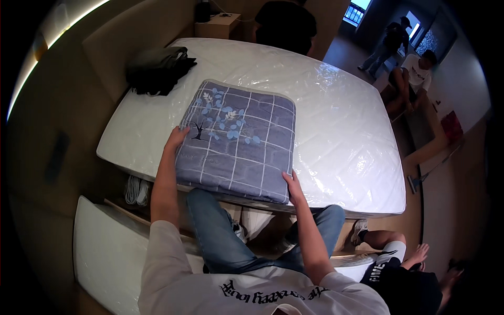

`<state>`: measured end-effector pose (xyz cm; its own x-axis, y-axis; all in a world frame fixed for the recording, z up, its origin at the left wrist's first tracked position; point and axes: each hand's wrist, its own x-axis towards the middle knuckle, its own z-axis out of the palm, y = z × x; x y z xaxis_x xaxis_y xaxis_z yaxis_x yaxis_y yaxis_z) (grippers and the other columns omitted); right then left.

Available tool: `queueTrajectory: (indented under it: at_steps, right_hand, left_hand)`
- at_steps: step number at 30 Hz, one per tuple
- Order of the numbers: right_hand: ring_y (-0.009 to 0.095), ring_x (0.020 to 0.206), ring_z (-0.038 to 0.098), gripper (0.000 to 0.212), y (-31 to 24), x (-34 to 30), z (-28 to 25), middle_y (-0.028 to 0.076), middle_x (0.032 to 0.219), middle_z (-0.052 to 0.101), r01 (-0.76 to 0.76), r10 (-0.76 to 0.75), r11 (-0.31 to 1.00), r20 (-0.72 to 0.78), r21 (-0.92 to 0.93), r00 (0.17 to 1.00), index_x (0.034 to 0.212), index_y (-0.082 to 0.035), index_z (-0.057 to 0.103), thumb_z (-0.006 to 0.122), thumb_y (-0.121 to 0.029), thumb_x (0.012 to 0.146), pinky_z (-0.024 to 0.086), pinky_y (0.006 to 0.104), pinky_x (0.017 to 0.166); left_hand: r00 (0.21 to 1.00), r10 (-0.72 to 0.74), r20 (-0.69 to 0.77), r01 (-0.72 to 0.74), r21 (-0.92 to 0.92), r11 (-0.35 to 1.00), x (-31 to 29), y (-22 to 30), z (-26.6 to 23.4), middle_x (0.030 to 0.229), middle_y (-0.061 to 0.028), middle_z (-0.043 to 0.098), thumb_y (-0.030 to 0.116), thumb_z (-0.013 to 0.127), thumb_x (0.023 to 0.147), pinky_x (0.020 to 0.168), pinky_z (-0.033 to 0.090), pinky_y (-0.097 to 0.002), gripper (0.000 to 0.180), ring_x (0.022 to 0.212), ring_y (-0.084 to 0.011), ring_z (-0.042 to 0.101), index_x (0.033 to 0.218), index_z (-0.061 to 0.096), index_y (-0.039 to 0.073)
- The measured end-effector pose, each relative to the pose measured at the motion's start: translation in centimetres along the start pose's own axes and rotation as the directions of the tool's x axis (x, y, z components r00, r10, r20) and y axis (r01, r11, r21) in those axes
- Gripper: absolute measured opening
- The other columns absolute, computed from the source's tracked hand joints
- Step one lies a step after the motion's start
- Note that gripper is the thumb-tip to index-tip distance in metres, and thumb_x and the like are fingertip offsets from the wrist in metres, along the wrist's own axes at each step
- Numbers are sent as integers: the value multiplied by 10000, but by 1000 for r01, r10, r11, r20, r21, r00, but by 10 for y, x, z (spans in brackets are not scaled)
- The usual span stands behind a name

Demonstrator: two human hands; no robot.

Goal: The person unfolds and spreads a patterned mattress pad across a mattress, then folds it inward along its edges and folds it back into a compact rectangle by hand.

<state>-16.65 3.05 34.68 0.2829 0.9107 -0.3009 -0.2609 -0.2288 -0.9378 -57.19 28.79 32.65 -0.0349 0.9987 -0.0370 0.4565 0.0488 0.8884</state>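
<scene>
A folded grey-blue quilted pad [239, 157] with white grid lines and a print of a dark tree with blue and white leaves lies flat on a bed mattress [341, 142] wrapped in clear plastic. My left hand [177, 137] grips the pad's left edge about halfway along. At the right edge, close to the near corner, my right hand [293, 186] has hold of it too. The fingers of both hands are partly hidden by the pad's edge.
Dark clothing [160, 71] is heaped at the mattress's far left. A nightstand [219, 25] stands behind, beside a person in black [286, 26]. Others sit or stand at the right. A second white mattress [113, 252] is at the near left, by bundled white cable [137, 190].
</scene>
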Motion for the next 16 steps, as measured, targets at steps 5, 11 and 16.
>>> queueTrajectory:
  at_steps: [5,11,16]
  right_hand:
    - [173,875,559,486,-55,13,-25,118,999,580,286,-324,934,-169,-213,931,1189,28,446,615,-59,742,451,276,769]
    - [162,900,557,459,-89,-49,-110,125,1036,579,209,-309,883,-188,-420,932,1205,22,457,583,-96,780,449,271,783]
    - [186,1097,468,547,-42,-61,-130,162,1178,514,80,-151,897,-132,-435,980,1289,-19,372,582,-201,818,339,299,946]
  left_hand:
    - [968,-45,247,152,-434,888,-17,77,21,1024,-232,577,359,537,823,810,431,-348,532,951,-271,567,1113,501,-86]
    - [985,169,32,-172,240,955,-101,151,85,1268,-251,377,398,504,830,934,326,-463,627,1146,-366,401,1317,309,56]
    - [856,501,129,-436,701,565,-123,201,149,1414,-172,167,462,498,801,949,145,-658,714,1296,-406,123,1379,201,165]
